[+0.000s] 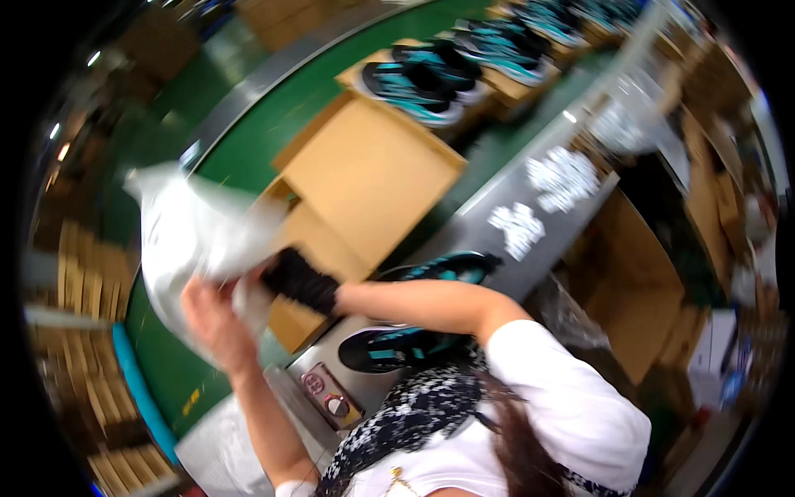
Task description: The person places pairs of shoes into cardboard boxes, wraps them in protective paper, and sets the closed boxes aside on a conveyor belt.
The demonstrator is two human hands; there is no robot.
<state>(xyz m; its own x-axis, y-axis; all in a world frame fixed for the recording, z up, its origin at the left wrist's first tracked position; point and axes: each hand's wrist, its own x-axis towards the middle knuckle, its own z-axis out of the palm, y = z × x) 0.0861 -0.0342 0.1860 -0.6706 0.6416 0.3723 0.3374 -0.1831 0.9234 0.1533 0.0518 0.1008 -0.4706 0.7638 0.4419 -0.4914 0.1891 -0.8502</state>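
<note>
A white sheet of thin wrapping paper or plastic (186,240), blurred by motion, is held up over the green surface at the left. My left hand (217,319) grips its near edge. Close beside it, my right hand (258,280), with a black band at the wrist, also pinches the sheet; its fingertips are smeared and partly hidden. Just right of the sheet stands an open tan shoebox (368,174). Below my right forearm lies a black and teal sneaker (385,348), with another sneaker (451,267) beyond the forearm.
Black and teal sneakers (414,87) sit on boxes along the green conveyor (257,137). White packets (563,178) lie in piles on the metal ledge (489,207). A decorated phone-like object (331,396) rests near my body. A large open carton (633,282) stands at right, stacked cardboard (87,282) at left.
</note>
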